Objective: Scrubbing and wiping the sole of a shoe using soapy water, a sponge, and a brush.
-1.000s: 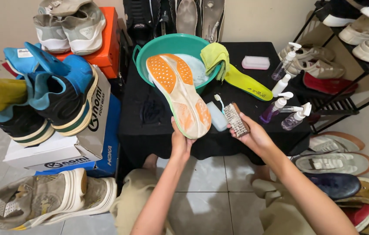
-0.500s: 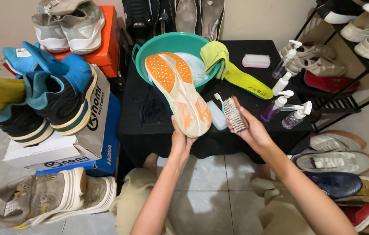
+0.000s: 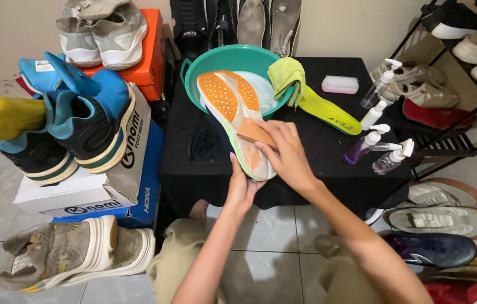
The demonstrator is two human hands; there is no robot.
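A black-draped table sits among shoe boxes and racks, a teal basin at its 11 o'clock. The left hand grips the heel of an upturned running shoe — orange-and-white sole up, toe over the basin. The right hand clasps a brush against the sole — spray bottles at 3 o'clock.

The right hand covers most of the brush — only a tan wooden corner shows, bristles hidden. The left hand hides the heel of the shoe. At 12 o'clock, insoles are cut by the top edge. At 4 o'clock, a red shoe (partly seen) runs off the frame.
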